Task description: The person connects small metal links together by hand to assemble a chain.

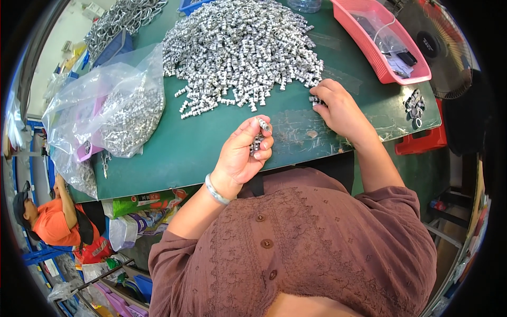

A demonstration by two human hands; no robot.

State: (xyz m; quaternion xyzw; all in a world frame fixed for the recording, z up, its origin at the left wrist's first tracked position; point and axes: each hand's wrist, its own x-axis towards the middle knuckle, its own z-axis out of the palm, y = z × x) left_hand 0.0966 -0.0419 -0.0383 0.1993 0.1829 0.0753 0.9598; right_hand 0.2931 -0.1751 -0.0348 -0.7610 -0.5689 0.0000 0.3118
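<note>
My left hand (pixel 242 151), with a pale bangle on its wrist, is raised just in front of the table's near edge. Its fingers are curled around several small ribbed silvery metal parts (pixel 256 141), one sticking up between thumb and forefinger. Further right, my right hand (pixel 336 107) rests low over the green table, thumb and fingers closing on a few more small metal parts (pixel 315 100). Its fingertips are beside the right edge of a large heap of the same parts (pixel 240 50). The palm side of this hand is hidden.
A clear plastic bag of metal parts (pixel 132 119) lies on the left of the green table (pixel 174 153). Metal hooks or links (pixel 124 21) are piled behind it. At right are a pink basket (pixel 391 74), dark rings (pixel 415 105), a fan (pixel 430 45) and a red stool (pixel 422 141). Someone in orange (pixel 55 222) is at far left.
</note>
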